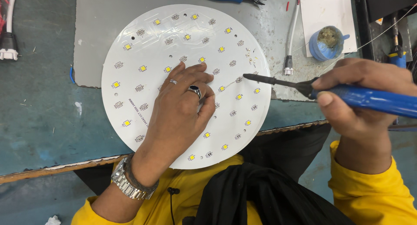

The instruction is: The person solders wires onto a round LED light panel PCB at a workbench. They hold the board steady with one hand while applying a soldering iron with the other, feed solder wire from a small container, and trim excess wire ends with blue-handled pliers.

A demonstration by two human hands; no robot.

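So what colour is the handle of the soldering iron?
Blue; the soldering iron handle shows best in the head view, held in the right hand.

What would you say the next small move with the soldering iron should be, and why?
Probably lower the soldering iron tip slightly onto the pad near the round LED board's right edge: the right hand holds it just above, while the left hand presses the board flat.

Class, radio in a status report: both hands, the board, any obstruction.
Left hand flat on round LED board. Right hand grips blue soldering iron, tip over board's right side. Nothing blocking.
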